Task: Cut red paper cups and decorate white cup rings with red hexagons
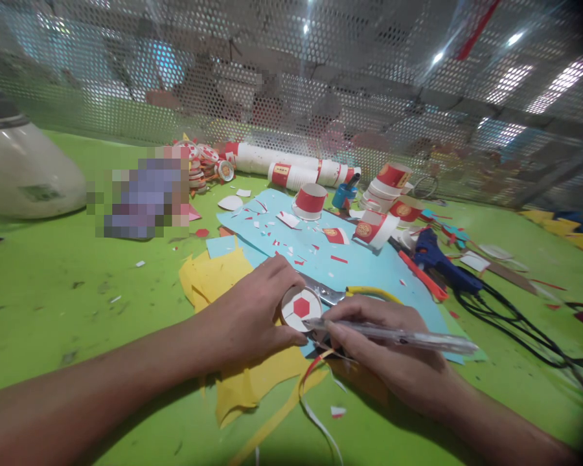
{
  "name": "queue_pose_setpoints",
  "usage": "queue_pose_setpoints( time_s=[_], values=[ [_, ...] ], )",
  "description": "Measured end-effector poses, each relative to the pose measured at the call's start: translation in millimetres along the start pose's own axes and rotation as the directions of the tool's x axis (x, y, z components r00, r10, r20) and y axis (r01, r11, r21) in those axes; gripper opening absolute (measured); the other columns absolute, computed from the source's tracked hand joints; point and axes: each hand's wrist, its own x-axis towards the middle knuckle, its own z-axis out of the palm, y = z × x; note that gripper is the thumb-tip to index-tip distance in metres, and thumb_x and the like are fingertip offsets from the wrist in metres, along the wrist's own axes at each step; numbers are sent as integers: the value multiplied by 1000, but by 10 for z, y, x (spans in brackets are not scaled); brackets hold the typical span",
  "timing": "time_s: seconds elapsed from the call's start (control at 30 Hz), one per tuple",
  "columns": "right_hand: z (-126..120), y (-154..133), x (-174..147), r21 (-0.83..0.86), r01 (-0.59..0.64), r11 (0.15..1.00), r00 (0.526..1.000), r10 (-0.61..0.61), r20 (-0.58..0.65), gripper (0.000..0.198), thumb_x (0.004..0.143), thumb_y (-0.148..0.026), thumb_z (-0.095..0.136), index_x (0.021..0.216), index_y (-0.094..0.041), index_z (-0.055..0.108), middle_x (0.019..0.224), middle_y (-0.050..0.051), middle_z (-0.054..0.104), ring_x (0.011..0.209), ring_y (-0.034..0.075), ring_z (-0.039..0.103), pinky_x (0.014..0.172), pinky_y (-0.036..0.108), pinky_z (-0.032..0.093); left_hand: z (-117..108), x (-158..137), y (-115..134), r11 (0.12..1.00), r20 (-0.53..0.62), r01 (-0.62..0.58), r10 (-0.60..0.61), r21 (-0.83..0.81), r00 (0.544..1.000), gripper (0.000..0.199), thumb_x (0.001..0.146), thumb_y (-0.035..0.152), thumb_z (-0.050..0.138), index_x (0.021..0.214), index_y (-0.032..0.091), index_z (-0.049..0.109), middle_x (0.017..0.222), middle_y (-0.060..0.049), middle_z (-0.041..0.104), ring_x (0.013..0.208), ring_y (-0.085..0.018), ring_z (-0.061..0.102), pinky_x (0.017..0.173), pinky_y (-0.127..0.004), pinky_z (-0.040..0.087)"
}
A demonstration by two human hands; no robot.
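Note:
My left hand (267,304) is closed around the rim of a small round paper cup base (291,318), white with a red hexagon (302,307) in its middle. A thin line runs from the hexagon toward the rim. In my right hand (393,349) is a clear pen (418,338), its tip touching the white face near the lower edge. Scissors with yellow handles (374,293) lie just behind both hands, partly covered. Under them are light blue paper (369,265) and crumpled yellow paper (238,382). A curled red and white paper strip (307,388) hangs close below the cup base.
Red and white paper cups (309,201) and long cup stacks (276,159) stand or lie at the back. A blue glue gun (440,262) with a black cord is at right, by an orange-handled tool (425,277). A white rounded appliance (24,162) stands left. A perforated metal screen (223,71) rises behind.

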Motion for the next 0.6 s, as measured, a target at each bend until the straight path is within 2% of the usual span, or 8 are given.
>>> queue_pose_setpoints(
  time_s=[0.17,0.47,0.6],
  values=[
    [-5,-5,10,9,-21,1000,1000,21,-5,16,75,-27,58,73,-18,71,72,7,71,64,18,64,54,25,48,-10,7,9,1000,10,-1,1,-4,1000,35,70,23,72,95,20,48,96,-4,50,94,-20,49,77,-33,44],
    [5,18,2,16,12,1000,1000,-12,2,16,77,-28,59,76,-17,71,73,7,71,63,16,65,54,23,49,4,-5,-7,1000,5,-8,8,-12,1000,35,70,22,72,96,19,49,97,-4,49,92,-19,49,76,-32,44],
    [-9,10,-4,-7,38,999,999,-38,6,18,75,-27,57,71,-17,71,67,6,70,59,16,63,52,24,46,4,5,-8,1000,0,-15,15,-10,1000,34,71,24,72,96,20,49,97,-4,49,92,-20,49,76,-33,44]
  ],
)
